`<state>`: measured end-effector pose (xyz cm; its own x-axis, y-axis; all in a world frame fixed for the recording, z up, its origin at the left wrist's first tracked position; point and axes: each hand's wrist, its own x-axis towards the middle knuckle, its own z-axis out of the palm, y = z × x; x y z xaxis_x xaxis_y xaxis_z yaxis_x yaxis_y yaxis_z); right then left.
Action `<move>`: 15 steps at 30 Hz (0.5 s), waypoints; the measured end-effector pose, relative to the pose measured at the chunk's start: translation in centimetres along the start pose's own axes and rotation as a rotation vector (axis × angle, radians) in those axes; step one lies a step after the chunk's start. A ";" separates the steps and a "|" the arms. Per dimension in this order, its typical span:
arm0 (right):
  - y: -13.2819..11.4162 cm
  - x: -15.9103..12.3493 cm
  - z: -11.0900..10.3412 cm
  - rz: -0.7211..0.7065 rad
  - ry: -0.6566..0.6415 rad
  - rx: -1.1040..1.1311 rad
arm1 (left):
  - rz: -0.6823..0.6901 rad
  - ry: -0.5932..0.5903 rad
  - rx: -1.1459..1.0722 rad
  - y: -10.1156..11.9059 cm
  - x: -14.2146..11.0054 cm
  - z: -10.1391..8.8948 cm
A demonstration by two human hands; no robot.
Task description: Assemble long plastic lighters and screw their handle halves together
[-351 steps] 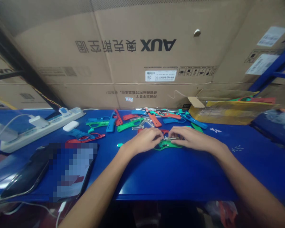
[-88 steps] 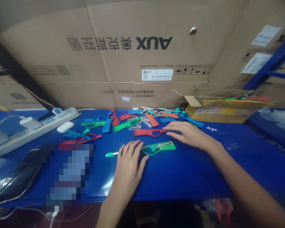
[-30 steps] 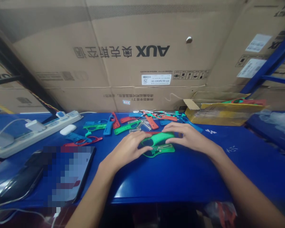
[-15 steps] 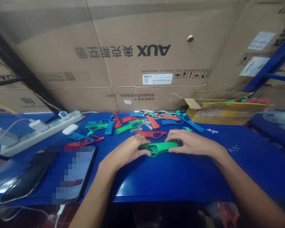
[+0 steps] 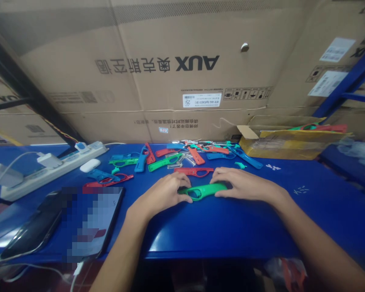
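Note:
Between my two hands lies a green plastic lighter casing [image 5: 205,191], low over the blue table, with an oval opening near its left end. My left hand [image 5: 164,190] is closed on the left end, thumb on the near side and fingers on the far side. The right end sits in the grip of my right hand [image 5: 245,184], whose fingertips partly hide it. Just beyond the casing lies a red lighter casing half [image 5: 197,172]. Farther back are a green casing half [image 5: 166,162], a blue one [image 5: 140,160] and several clear tubes [image 5: 181,161].
At the back right stands a cardboard box [image 5: 288,146] with coloured casings inside. A power strip [image 5: 57,166], a white earbud case [image 5: 90,165], a phone [image 5: 33,223] and a tablet [image 5: 109,227] occupy the left. Large cartons [image 5: 158,32] form the back wall.
The green casing has tilted slightly, and its near side looks smoother and more closed around the opening. Both hands keep nearly the same place; my right fingers have shifted slightly.

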<state>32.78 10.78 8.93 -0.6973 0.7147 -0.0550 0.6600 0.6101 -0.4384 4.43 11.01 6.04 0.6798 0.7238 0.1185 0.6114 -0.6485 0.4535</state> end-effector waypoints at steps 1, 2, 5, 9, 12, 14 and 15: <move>0.0 0.0 0.0 0.003 0.002 -0.001 | -0.004 -0.002 -0.003 0.0 0.0 0.0; 0.0 0.0 0.1 0.004 0.004 0.000 | -0.010 -0.004 -0.006 0.0 0.0 0.0; -0.1 0.0 0.1 0.005 0.009 -0.005 | -0.034 -0.010 -0.013 -0.1 -0.1 -0.1; 0.0 0.1 0.1 0.014 -0.005 -0.023 | -0.053 -0.041 -0.031 -0.2 0.0 -0.2; -0.1 0.1 0.1 0.014 -0.009 -0.026 | -0.069 -0.059 -0.034 -0.3 0.0 -0.3; -0.2 0.0 0.1 0.015 -0.007 -0.031 | -0.074 -0.054 -0.031 -0.3 0.0 -0.3; -0.2 0.0 0.0 0.017 -0.005 -0.033 | -0.073 -0.052 -0.030 -0.4 -0.1 -0.2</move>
<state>32.59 10.64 8.99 -0.6875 0.7231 -0.0667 0.6804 0.6092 -0.4074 4.06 11.26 6.08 0.6540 0.7555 0.0386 0.6486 -0.5863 0.4853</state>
